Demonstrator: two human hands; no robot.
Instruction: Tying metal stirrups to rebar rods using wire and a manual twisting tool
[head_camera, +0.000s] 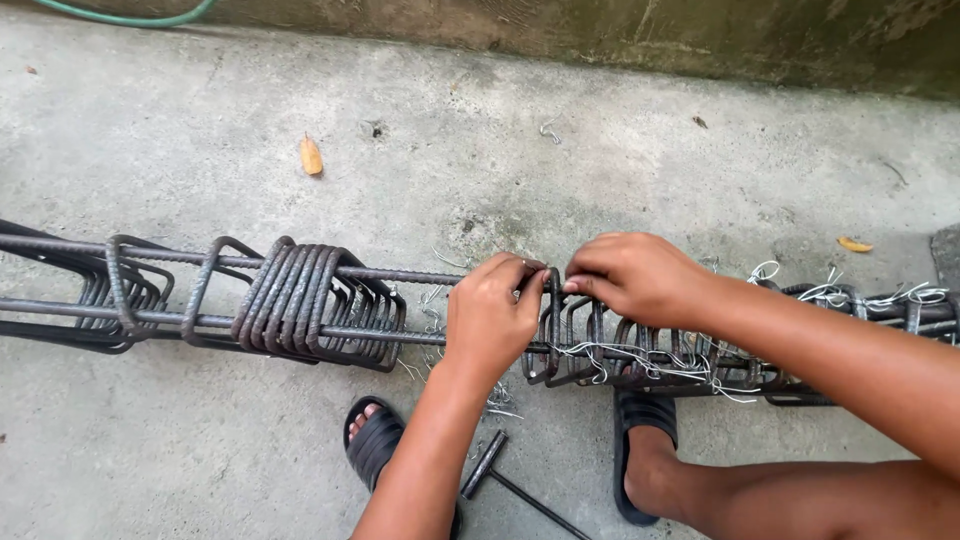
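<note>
Concrete floor (620, 170) fills pretty much the whole view, rough and grey, with a wall base running along the 12 o'clock edge and a green hose (130, 17) curling in at 11 o'clock. Next biggest is the rebar cage (380, 335), long ribbed bars lying flat from 9 o'clock to 3 o'clock, with square steel stirrups threaded over them. A bunch of loose stirrups (310, 300) sits packed together at about 9 o'clock from centre, a few more spread further left, and the ones off to 3 o'clock are already bound with thin tie wire (650, 360) twisted around the joints. Both hands meet right at centre on one upright stirrup (553, 320): left hand (492, 318) is curled around it with the fingers closed on its top, right hand (640, 280) comes in from 3 o'clock with fingertips pinching the same top corner, knuckles nearly touching the left. Down at 6 o'clock there are two feet in black sandals (372, 440), one either side of a small T-shaped metal tool (487, 462) lying on the floor, just beside some loose wire scraps. Smallest bits: a dry yellow leaf (311, 155) at 11 o'clock and another leaf (855, 244) at 3 o'clock.
</note>
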